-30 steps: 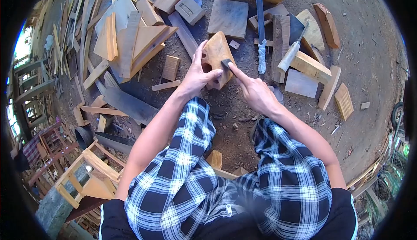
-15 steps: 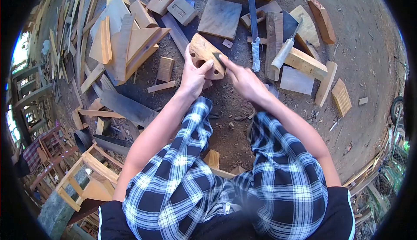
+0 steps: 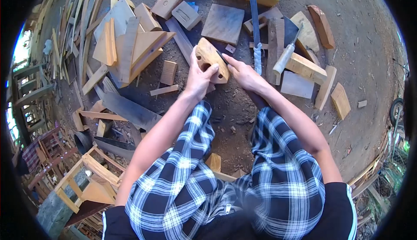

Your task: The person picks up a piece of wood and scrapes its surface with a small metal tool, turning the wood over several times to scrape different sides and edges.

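Note:
A pale wooden block (image 3: 210, 54) with dark round holes along its near side is raised in front of my knees. My left hand (image 3: 198, 78) wraps round its left and near side, thumb across the holed face. My right hand (image 3: 246, 76) is closed at the block's right edge, the fingers pinching a thin dark piece (image 3: 223, 59) that lies against the wood. The piece looks like folded sandpaper, but most of it is hidden by the fingers.
Wooden offcuts (image 3: 130, 53) are heaped at the left. Beyond the block lies a square board (image 3: 223, 23). To the right are a long dark metal bar (image 3: 254, 18) with a wrapped end and a pale-handled blade tool (image 3: 284, 59). A wooden frame (image 3: 89, 175) stands at lower left.
The right hand's fingers and the dark piece have shifted along the block's right edge. The whole scene sits slightly lower and further right in view. Both hands keep their hold.

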{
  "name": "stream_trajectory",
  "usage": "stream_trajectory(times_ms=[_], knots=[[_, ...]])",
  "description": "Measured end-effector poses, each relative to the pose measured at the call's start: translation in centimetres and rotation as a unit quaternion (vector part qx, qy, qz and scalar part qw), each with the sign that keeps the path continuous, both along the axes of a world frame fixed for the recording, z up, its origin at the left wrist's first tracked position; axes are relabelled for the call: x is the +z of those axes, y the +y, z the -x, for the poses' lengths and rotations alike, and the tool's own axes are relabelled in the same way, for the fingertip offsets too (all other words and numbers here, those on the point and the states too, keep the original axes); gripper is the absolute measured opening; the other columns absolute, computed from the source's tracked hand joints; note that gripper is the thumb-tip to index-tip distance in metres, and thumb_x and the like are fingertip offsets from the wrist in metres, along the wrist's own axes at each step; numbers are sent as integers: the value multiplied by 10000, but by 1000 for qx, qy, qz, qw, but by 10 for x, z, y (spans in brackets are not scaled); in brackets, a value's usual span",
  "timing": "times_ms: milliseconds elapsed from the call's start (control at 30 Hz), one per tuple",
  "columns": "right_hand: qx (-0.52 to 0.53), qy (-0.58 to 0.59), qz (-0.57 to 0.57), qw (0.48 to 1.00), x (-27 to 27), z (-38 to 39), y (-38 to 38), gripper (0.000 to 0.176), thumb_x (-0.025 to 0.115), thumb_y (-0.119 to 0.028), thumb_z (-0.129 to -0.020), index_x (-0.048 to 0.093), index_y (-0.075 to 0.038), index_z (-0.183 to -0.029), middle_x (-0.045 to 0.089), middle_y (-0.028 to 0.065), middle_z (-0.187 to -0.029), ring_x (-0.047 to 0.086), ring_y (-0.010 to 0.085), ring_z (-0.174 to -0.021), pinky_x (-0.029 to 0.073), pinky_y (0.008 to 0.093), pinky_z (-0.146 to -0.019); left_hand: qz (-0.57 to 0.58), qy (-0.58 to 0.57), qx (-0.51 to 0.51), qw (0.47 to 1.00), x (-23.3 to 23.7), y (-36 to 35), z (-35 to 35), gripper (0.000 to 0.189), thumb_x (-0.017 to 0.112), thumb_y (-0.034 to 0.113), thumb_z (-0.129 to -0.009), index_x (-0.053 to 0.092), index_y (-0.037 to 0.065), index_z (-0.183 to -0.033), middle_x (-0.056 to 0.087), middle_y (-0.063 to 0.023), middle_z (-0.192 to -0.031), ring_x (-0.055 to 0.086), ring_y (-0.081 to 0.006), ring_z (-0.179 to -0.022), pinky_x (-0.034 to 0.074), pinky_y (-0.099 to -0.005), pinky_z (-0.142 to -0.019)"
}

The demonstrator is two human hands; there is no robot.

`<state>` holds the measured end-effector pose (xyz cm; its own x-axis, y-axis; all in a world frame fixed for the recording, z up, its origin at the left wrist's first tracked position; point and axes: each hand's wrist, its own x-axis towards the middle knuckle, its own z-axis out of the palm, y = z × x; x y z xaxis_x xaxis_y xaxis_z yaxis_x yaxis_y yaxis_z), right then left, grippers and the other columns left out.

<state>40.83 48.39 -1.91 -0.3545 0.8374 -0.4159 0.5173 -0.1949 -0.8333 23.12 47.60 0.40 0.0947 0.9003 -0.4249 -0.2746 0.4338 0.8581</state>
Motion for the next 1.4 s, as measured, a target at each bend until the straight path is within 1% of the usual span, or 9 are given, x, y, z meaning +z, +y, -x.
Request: stream_trajectory(times_ms=[167,300,333,400,700,767,967,1067,1400], knots=[[29,-31,128,991,77,-14,-18,481,392,-235,-1012,350,-187,-1489,599,291,-1218,599,417,-1126,470,459,-952,13,16,-35,999,6,2,0,899,665,-5,-881,71,147,-1540,335,-143,-1452,443,-237,-1298,452,-367,-1048],[-9,-27,237,971,48,-2,19,480,388,-241,-1014,345,-203,-1491,607,292,-1194,596,419,-1126,477,447,-951,6,28,-53,998,6,8,-6,932,676,11,-879,42,157,-1545,333,-153,-1456,447,-242,-1288,464,-363,-1027],[-9,-23,236,971,38,-3,13,480,388,-241,-1014,345,-203,-1491,607,292,-1194,596,419,-1126,477,447,-951,19,21,-52,998,7,9,-3,936,677,12,-879,36,159,-1545,334,-156,-1458,451,-241,-1284,466,-362,-1022],[3,11,10,1000,24,-7,-10,480,386,-247,-1017,342,-204,-1493,614,290,-1178,604,418,-1114,478,444,-943,13,32,-73,997,7,9,3,946,681,17,-879,26,166,-1545,333,-164,-1457,468,-243,-1269,472,-363,-1014],[19,-5,83,996,44,-7,10,477,393,-238,-1005,373,-189,-1479,588,284,-1235,585,424,-1138,468,455,-954,19,58,-117,991,10,13,5,1036,760,100,-829,13,158,-1544,319,-196,-1479,442,-283,-1307,451,-399,-1042],[31,-30,47,998,36,-10,-2,479,400,-243,-1028,338,-206,-1501,570,235,-1317,575,361,-1200,442,420,-1005,-45,184,-157,969,2,12,6,1171,825,110,-753,-38,171,-1543,320,-211,-1478,421,-305,-1324,413,-421,-1074],[42,-77,58,994,74,-4,-16,486,399,-261,-1022,331,-249,-1503,645,280,-1132,657,400,-1018,494,463,-901,-59,220,-204,952,2,18,12,1324,894,120,-654,-94,175,-1534,252,-227,-1510,331,-324,-1386,345,-447,-1129],[-22,-21,74,997,52,8,13,477,383,-241,-1001,374,-208,-1477,628,305,-1115,619,454,-1025,483,503,-900,-50,237,-224,944,6,18,12,1365,914,144,-625,-108,175,-1528,239,-227,-1516,311,-335,-1398,319,-457,-1148],[0,-14,7,1000,36,12,23,484,375,-267,-999,360,-214,-1480,630,314,-1092,626,454,-1009,493,512,-882,-66,218,-213,950,-2,18,9,1373,913,128,-610,-116,139,-1519,234,-227,-1511,275,-333,-1414,281,-440,-1166]])
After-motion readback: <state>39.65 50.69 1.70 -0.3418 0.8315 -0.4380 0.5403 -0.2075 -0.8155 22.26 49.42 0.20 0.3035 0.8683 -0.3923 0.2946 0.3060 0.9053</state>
